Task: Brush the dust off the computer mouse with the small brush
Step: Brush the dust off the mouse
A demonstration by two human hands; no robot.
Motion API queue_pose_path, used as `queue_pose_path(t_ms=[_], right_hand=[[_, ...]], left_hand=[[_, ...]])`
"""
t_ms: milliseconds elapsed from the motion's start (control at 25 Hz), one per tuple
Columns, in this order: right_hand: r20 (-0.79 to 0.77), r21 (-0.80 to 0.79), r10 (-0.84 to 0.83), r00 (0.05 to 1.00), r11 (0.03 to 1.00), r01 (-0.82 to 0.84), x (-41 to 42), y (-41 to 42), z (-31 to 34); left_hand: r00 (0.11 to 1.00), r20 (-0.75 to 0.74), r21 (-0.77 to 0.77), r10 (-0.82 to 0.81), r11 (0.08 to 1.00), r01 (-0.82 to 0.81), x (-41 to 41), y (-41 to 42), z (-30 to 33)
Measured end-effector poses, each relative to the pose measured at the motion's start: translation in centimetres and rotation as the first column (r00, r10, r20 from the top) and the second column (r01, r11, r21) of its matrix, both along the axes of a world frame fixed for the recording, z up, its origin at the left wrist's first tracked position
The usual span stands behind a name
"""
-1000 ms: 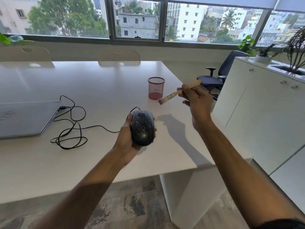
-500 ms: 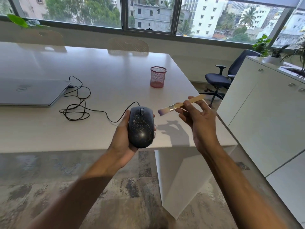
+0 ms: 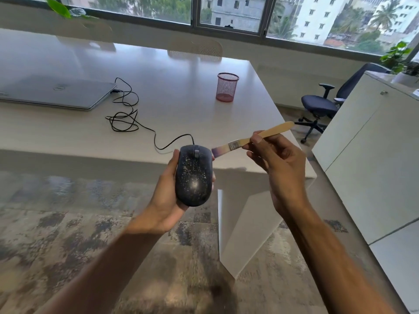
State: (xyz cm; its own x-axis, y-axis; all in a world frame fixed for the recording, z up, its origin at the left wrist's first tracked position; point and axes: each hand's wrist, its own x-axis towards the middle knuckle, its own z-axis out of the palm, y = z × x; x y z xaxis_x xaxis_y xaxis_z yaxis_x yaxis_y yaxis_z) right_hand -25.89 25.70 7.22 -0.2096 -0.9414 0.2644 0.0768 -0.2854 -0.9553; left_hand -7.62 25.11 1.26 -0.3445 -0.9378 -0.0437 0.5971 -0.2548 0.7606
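A black wired computer mouse (image 3: 194, 175), speckled with pale dust, lies in my left hand (image 3: 164, 200), which grips it from below, off the table's front edge. My right hand (image 3: 277, 164) pinches the wooden handle of a small flat brush (image 3: 251, 138). The brush's purple-tinted bristles point left and sit right at the mouse's upper right edge. The mouse's black cable (image 3: 127, 114) runs in loops back to the laptop.
A closed silver laptop (image 3: 56, 91) lies on the white table (image 3: 170, 87) at the left. A red mesh cup (image 3: 227, 87) stands near the table's right side. A white cabinet (image 3: 367, 155) is at the right, a dark office chair (image 3: 322, 105) behind it.
Both hands have drawn back from above the table to beyond its front edge. The brush has come down and left until its bristles reach the mouse's side.
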Motion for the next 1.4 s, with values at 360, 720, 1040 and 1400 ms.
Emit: queue_pose_path(t_ms=[360,720,1040,1400], right_hand=[[-0.132,-0.112,-0.067,0.989,0.992,0.052,2.9,4.2,-0.9],[-0.195,-0.177,-0.052,0.979,0.984,0.017,4.6,7.6,-3.2],[-0.368,-0.221,-0.1,0.925,0.975,0.017,5.1,8.9,-4.2],[-0.352,-0.26,-0.155,0.923,0.964,0.063,4.5,8.0,-4.7]], left_hand=[[0.998,-0.018,0.119,0.054,0.992,-0.052,1.6,3.8,-1.7],[0.999,0.03,0.214,0.013,0.977,-0.019,3.7,7.4,-4.6],[1.0,0.027,0.149,-0.013,0.989,0.009,4.1,7.8,-4.8],[0.999,0.006,0.153,-0.054,0.987,0.052,4.1,7.8,-5.3]])
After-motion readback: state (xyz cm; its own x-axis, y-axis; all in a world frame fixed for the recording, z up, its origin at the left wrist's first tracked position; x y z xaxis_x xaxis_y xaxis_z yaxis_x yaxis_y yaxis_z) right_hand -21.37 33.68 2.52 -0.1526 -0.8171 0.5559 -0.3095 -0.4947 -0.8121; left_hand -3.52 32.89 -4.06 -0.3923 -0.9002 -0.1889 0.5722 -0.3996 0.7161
